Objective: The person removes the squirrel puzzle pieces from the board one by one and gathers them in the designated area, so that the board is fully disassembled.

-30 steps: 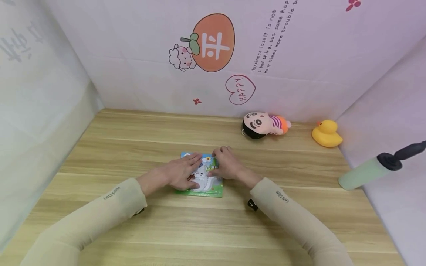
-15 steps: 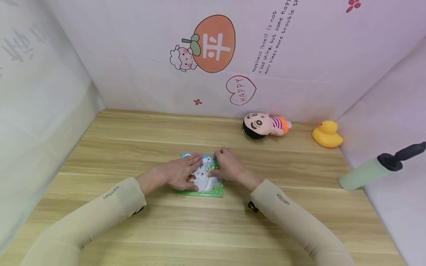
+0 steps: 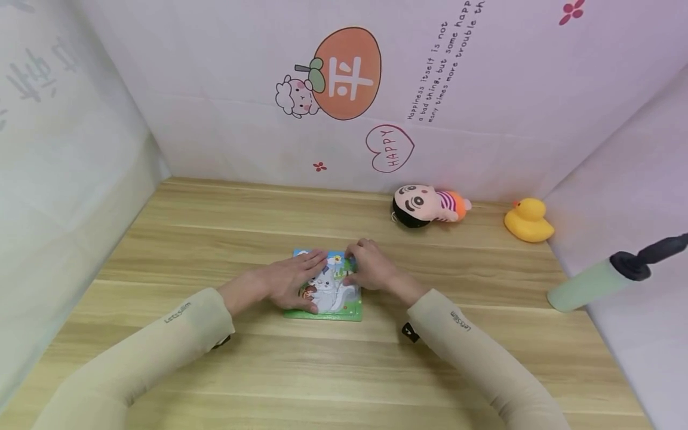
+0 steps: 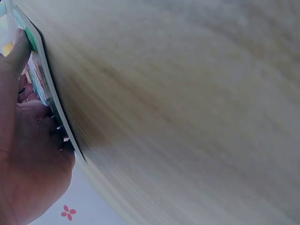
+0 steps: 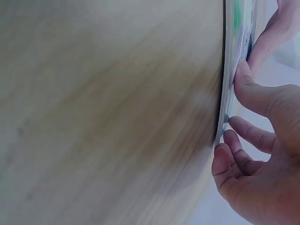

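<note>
1. Board (image 3: 334, 295) is edged in blue up top and green down low, with a grey-white critter (image 3: 326, 283) printed on.
2. Sleeves (image 3: 199, 325) are done in beige, stamped with dark lettering.
3. Table (image 3: 322, 370) is streaked with pale brown wood grain.
4. Doll (image 3: 427, 204) is striped purple and white, then finished in orange.
5. Duck (image 3: 528, 222) is coloured yellow.
6. Bottle (image 3: 588, 285) is coloured pale green, topped in black.
7. Backdrop (image 3: 231, 137) is whitish, printed with red flowers (image 3: 319, 166).

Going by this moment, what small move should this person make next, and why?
Probably lift the left hand off the picture puzzle: it lies across the left part, covering some of the picture, so that area cannot be checked. The right hand, touching the right side, could perhaps steady it.
</note>
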`<state>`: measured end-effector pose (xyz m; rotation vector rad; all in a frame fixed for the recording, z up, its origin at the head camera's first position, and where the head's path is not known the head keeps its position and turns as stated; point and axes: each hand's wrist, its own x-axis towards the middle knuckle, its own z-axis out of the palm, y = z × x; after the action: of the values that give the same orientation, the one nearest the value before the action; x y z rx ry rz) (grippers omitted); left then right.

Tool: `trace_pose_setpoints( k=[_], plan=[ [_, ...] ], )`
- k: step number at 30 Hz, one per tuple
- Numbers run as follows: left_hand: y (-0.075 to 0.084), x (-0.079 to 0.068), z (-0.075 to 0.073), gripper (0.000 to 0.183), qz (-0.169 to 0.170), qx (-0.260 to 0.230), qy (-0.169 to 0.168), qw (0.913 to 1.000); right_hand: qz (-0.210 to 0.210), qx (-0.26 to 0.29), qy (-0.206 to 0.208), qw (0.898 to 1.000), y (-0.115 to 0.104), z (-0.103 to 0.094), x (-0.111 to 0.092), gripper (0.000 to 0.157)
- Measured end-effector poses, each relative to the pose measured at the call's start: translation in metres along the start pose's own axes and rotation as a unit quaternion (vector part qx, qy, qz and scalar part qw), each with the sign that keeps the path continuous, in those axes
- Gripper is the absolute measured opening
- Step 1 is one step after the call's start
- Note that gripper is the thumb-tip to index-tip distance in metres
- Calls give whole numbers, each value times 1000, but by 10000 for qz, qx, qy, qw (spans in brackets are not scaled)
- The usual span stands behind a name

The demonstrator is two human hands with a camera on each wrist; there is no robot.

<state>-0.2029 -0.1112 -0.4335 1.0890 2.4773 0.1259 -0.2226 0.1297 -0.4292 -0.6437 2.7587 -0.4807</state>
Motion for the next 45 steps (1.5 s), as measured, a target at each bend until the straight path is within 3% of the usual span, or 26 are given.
trace_pose_setpoints(
  k=[22, 36, 45],
  plan=[
    [-2, -2, 6, 108, 8, 115, 110, 9999, 95, 131, -31, 9999, 0, 2, 2, 61],
    [-1, -1, 3, 109, 51, 84, 123, 9999, -240, 268, 171, 9992, 3, 1, 0, 58],
    [-2, 0, 2, 108, 89, 115, 125, 9998, -327, 646, 489, 9962, 7, -1, 3, 21]
  ],
)
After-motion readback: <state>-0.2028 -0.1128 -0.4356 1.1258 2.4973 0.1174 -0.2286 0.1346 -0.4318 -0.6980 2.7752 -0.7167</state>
